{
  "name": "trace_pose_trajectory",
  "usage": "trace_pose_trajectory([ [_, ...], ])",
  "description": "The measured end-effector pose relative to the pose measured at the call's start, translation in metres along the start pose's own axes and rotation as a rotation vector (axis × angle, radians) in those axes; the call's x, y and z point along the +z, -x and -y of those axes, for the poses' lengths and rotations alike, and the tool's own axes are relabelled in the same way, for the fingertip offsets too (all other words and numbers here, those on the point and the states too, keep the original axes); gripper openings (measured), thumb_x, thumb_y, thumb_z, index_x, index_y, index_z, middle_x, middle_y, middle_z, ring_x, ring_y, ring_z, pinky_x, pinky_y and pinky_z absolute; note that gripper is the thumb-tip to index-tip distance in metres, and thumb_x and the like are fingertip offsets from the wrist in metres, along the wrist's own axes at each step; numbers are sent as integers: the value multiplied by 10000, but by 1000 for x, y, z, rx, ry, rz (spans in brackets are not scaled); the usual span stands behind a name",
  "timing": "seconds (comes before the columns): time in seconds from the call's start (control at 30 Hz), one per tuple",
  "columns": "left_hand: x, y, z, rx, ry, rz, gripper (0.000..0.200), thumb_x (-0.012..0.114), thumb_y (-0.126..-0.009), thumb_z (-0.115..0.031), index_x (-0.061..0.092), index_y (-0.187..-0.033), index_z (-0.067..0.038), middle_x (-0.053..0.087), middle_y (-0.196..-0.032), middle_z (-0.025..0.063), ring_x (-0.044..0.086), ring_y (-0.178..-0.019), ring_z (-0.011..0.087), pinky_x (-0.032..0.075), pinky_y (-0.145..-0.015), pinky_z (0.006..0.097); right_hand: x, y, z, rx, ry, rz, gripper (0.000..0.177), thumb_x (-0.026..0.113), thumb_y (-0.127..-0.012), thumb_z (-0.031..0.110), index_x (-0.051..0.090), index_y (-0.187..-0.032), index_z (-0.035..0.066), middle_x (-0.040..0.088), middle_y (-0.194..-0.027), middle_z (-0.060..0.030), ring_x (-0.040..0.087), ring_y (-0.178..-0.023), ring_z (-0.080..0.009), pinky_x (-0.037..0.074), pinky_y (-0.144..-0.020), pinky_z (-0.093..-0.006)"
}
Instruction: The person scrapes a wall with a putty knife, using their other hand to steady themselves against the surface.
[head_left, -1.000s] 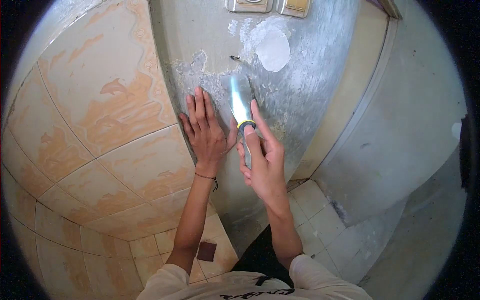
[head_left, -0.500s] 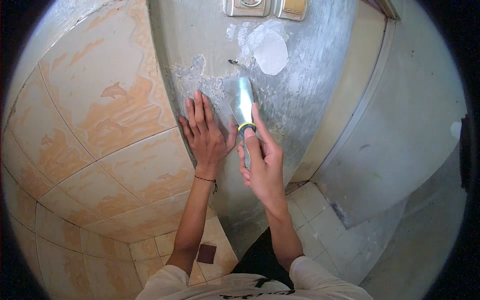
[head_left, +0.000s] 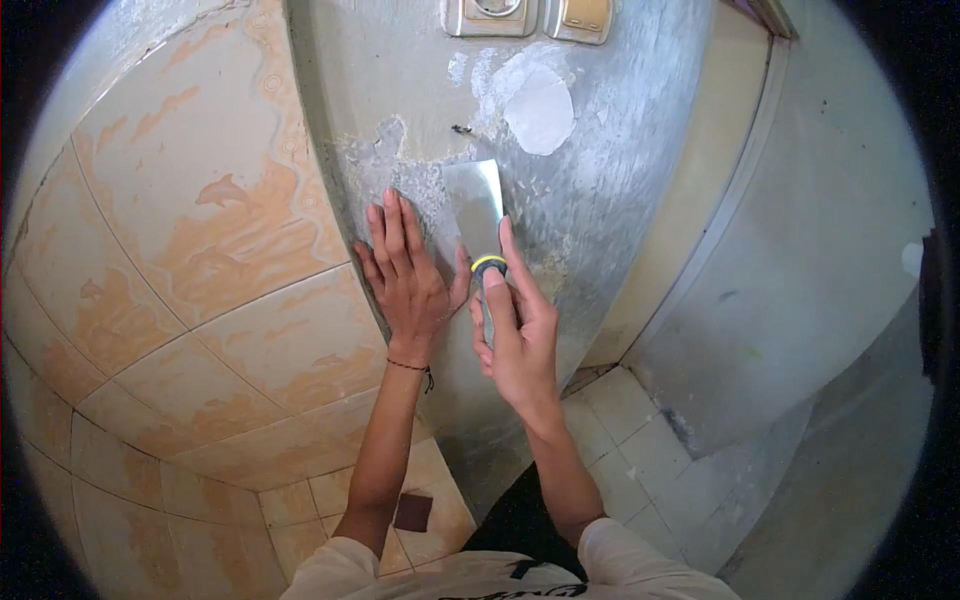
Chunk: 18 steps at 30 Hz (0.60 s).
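In the head view, a putty knife [head_left: 474, 205] with a broad metal blade and a yellow ring at its handle is gripped by my right hand [head_left: 520, 340]. My right index finger stretches along the blade's side. The blade's end meets the grey wall [head_left: 420, 70] at a rough, flaking patch [head_left: 430, 190]. To the left of the blade, my left hand [head_left: 408, 285] lies flat on the wall with its fingers spread, holding nothing. Its thumb is close to the blade's lower edge. Most of the handle is hidden in my right hand.
Above are a socket [head_left: 490, 14] and a switch [head_left: 580, 18], with a white filler patch [head_left: 540, 110] and a small dark hole [head_left: 461, 129] below them. Patterned tiles [head_left: 220, 250] cover the left wall. A dark brown square [head_left: 413, 512] lies on the floor.
The putty knife and my right hand have shifted slightly down and left, and the blade's glare has lessened. My left hand stays flat on the wall.
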<state>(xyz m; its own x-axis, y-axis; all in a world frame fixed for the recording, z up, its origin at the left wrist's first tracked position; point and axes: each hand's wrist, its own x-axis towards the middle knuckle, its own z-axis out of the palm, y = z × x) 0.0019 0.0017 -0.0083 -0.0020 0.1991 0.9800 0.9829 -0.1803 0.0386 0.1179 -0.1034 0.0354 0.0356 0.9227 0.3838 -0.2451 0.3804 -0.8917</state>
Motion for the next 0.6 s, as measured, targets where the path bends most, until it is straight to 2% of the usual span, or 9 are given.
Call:
trace_pose_trajectory([
  [0.6,-2,0,-1,-14,17,15,828,611,-868,-439,376,-1502,38,350,-1590,165,287,-1488,330,166,-1213,504,5,-2,3,-84,183,-16,533,444,-1083,190,283,-1583,96,438,-725,45,399,-631,-44,368,-543,-216],
])
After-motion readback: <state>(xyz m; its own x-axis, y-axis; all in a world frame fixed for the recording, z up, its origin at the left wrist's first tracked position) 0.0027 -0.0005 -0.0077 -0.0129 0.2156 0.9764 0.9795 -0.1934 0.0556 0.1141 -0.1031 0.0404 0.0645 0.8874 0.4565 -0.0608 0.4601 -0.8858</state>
